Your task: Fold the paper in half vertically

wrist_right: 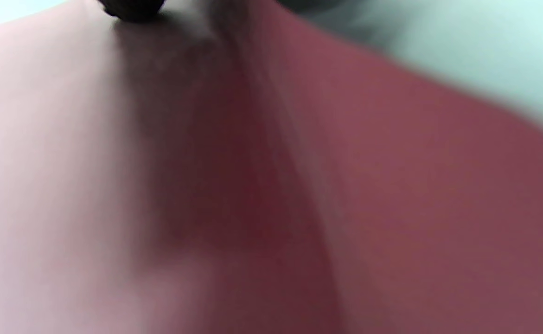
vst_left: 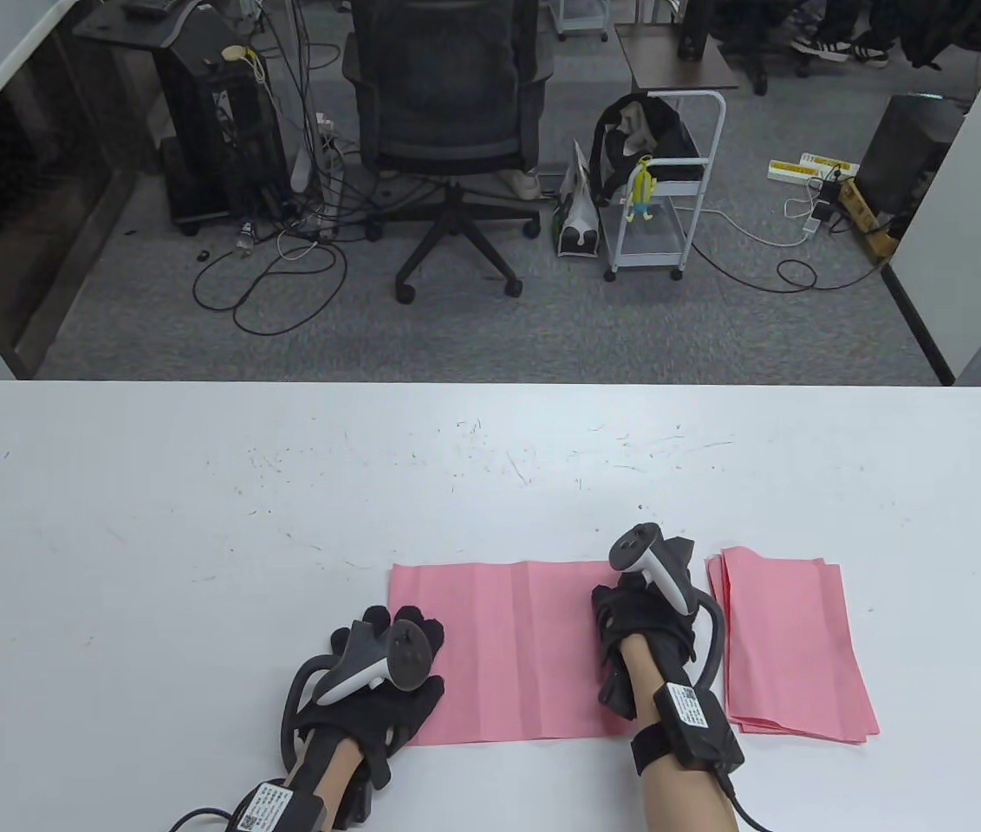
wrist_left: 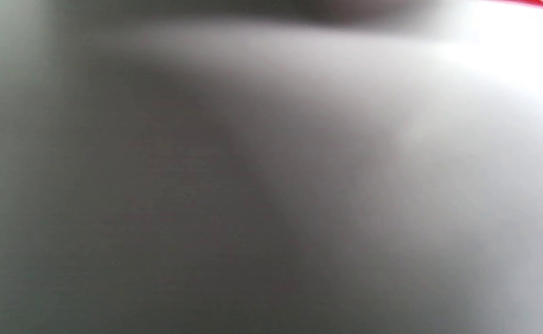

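Observation:
A pink paper sheet lies flat on the white table, unfolded, with a faint vertical crease near its middle. My left hand rests on the sheet's left edge with fingers spread flat. My right hand rests on the sheet's right edge, its fingers hidden under the tracker. The right wrist view shows blurred pink paper very close, with a dark fingertip at the top. The left wrist view shows only blurred grey table and a red sliver of paper at the top right.
A stack of several folded pink sheets lies just right of my right hand. The table's far edge faces an office floor with a chair and a cart.

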The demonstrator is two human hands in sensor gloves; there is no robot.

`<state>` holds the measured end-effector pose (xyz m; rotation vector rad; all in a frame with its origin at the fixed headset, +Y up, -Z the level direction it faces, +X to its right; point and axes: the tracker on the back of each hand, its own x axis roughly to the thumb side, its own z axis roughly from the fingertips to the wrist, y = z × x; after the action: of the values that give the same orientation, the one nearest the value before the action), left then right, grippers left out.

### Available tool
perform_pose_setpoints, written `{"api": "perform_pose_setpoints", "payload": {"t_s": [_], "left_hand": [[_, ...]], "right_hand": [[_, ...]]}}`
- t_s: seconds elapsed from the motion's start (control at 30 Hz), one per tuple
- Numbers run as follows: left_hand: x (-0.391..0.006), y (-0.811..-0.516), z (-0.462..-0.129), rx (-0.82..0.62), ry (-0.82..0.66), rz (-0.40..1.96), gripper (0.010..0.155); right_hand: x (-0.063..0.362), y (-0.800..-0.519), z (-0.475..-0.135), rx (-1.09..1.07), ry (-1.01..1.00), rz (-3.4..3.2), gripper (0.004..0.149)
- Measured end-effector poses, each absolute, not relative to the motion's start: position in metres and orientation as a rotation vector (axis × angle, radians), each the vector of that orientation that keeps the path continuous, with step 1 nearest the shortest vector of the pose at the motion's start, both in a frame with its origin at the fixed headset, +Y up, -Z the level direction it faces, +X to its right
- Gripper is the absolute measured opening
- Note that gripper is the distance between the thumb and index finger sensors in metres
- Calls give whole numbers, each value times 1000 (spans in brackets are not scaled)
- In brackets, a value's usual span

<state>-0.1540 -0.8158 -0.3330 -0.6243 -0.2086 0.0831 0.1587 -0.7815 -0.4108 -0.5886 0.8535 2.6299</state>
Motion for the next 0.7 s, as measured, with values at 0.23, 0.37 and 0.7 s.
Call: {"api": "perform_pose_setpoints", "payload": {"t_s": [0.23, 0.37, 0.7], "left_hand": [[-154, -816, -333, -625, -208, 83, 73], [-154, -816, -333, -625, -209, 83, 73], [-154, -815, -333, -626, -209, 86, 72]], "right_hand": [[159, -781, -409, -604, 772, 2680, 53], [163, -782, -410, -604, 786, 2653, 47], [197, -765, -401, -245, 793, 1989, 58]]}}
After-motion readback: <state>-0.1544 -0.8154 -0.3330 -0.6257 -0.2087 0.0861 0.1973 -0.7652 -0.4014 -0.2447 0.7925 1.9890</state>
